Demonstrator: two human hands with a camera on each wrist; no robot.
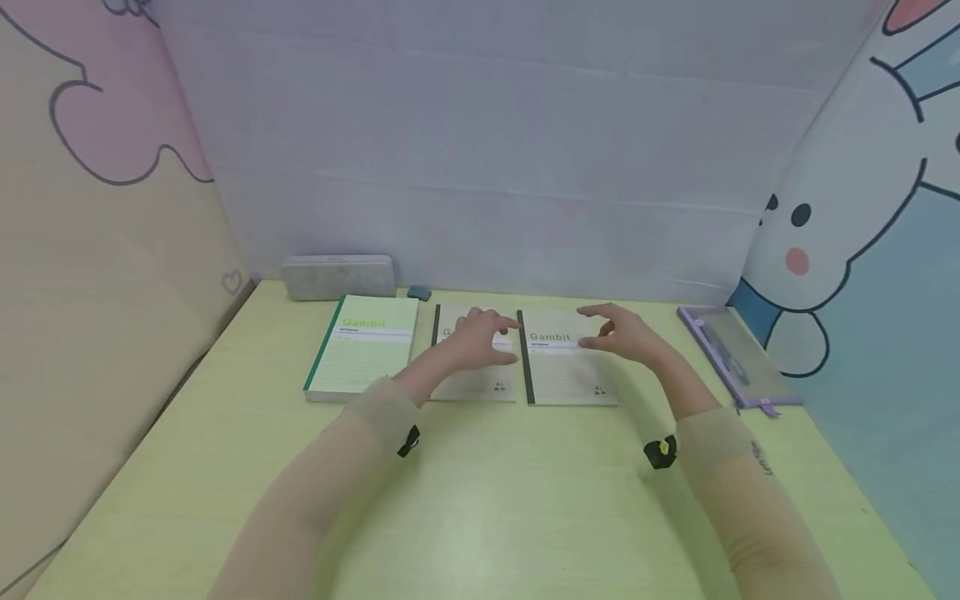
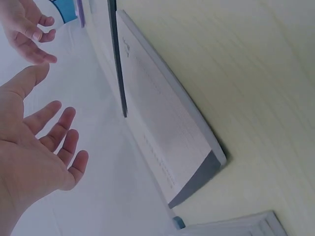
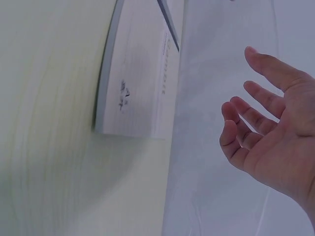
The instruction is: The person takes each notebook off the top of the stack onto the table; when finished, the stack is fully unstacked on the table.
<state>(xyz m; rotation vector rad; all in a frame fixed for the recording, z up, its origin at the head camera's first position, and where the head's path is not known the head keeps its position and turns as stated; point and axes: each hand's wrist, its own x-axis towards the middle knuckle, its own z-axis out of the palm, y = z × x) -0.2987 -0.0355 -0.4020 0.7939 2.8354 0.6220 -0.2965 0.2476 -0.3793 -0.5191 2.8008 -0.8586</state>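
Two pale notebooks with dark spines lie side by side on the table. My left hand (image 1: 480, 340) is over the middle notebook (image 1: 480, 385), hiding part of its cover; its fingers are loosely bent, thumb apart, with nothing between them. My right hand (image 1: 624, 335) hovers at the upper right edge of the right notebook (image 1: 562, 371), thumb and forefinger spread. In the right wrist view that hand (image 3: 275, 123) is empty, well off the notebook (image 3: 135, 73). The left wrist view also shows an empty left hand (image 2: 44, 142) beside the middle notebook (image 2: 157, 113).
A thicker green notebook stack (image 1: 363, 354) lies at the left. Behind it stand a grey case (image 1: 339, 277) and a small dark blue eraser-like block (image 1: 419, 292). A purple-edged zip pouch (image 1: 757, 358) with a pen inside lies at the right. White cloth (image 1: 487, 167) hangs behind the table.
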